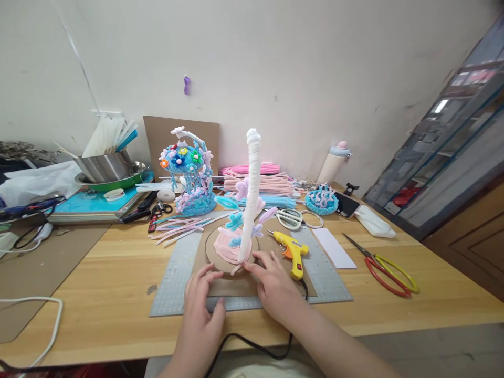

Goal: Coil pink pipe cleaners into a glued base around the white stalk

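Observation:
A white wrapped stem point(252, 194) stands upright, leaning slightly, on a cardboard sheet point(275, 281). Blue and lilac pipe cleaner flowers point(234, 220) surround its lower part. Around its foot lies a coil of pink pipe cleaner point(226, 247), inside a circle drawn on the cardboard; a short pink end sticks out at the front. My right hand point(275, 286) reaches in from the right, its index fingertip touching that pink end and its thumb apart. My left hand point(202, 302) rests at the cardboard's left front, fingers spread and slightly curved, holding nothing.
A yellow glue gun point(293, 252) lies right of the stem, its black cord running to the front. Red-and-yellow-handled scissors point(389, 270) lie farther right. Behind are a blue flowered pipe cleaner piece point(189, 173), pink pipe cleaner bundles point(260, 184) and a metal bowl point(104, 165).

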Tool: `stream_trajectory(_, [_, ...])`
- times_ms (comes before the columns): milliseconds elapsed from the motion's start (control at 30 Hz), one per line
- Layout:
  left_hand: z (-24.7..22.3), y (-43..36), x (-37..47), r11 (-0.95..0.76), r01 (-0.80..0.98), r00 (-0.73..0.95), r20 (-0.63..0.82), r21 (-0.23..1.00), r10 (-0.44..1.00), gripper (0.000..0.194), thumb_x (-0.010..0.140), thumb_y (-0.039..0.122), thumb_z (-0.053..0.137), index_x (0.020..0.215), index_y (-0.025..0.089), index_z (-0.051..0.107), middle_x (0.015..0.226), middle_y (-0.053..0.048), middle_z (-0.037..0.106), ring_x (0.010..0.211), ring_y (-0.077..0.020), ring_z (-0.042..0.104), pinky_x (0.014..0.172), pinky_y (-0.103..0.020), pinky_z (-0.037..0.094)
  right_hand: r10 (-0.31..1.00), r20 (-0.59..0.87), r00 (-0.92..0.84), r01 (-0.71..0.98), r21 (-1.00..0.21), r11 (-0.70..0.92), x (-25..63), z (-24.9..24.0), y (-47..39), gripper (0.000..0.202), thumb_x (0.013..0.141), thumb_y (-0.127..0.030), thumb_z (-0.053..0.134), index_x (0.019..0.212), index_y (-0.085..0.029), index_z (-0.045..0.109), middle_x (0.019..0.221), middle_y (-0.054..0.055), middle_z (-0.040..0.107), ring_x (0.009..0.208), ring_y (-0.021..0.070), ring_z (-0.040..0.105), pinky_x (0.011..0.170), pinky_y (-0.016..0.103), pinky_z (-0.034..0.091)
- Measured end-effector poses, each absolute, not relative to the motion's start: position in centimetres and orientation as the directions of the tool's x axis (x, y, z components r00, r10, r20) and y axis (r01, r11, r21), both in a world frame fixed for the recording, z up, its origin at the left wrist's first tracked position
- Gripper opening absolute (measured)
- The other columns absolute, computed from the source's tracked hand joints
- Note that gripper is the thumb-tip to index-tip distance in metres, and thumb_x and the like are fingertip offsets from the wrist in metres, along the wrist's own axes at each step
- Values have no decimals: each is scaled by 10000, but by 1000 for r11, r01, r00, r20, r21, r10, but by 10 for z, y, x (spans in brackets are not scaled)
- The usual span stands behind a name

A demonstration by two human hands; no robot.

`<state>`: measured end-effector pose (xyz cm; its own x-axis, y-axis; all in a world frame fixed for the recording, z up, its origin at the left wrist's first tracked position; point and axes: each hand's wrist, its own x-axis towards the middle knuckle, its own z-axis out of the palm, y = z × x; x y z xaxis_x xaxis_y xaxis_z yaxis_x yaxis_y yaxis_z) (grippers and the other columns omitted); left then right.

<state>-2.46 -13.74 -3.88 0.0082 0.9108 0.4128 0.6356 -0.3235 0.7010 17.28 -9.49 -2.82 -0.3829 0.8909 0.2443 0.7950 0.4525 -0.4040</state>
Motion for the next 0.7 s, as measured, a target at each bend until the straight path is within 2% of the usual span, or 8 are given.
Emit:
stream_trajectory(267, [-42, -130, -27, -351, 674, 60, 425, 651, 903, 354, 780, 156, 469, 1117, 240, 540, 1276, -94, 502, 1216, -283, 449, 992, -523, 382, 889, 247, -385, 796, -398, 455, 170, -32, -94, 664, 681, 36, 437, 1258, -258, 585, 1358, 108, 468, 1290, 262, 406, 1118, 520, 246])
stream_trajectory(433, [-42, -129, -27, -348, 664, 50, 425, 662, 904, 325, 797, 165, 460, 1102, 245, 536, 1268, -89, 506, 1207, -272, 459, 983, -516, 393, 897, 244, -370, 805, -397, 440, 169, -32, -95, 655, 700, 25, 435, 1270, -263, 579, 1386, 101, 457, 1305, 257, 389, 1097, 476, 288])
stream_trajectory(567, [-41, -127, -27, -349, 665, 45, 430, 660, 902, 314, 801, 174, 467, 1096, 248, 544, 1263, -83, 516, 1197, -269, 470, 976, -506, 403, 889, 289, -354, 813, -374, 446, 169, -30, -97, 659, 682, 14, 441, 1240, -308, 578, 1417, 34, 468, 1351, 231, 335, 1110, 526, 171])
stream_trajectory(700, [-43, -128, -26, -345, 669, 54, 419, 659, 906, 315, 808, 178, 464, 1106, 241, 545, 1259, -93, 518, 1191, -272, 472, 980, -515, 396, 871, 288, -397, 796, -365, 484, 170, -27, -98, 701, 671, 10, 428, 1287, -314, 509, 1435, -10, 470, 1362, 202, 332, 1095, 569, 68])
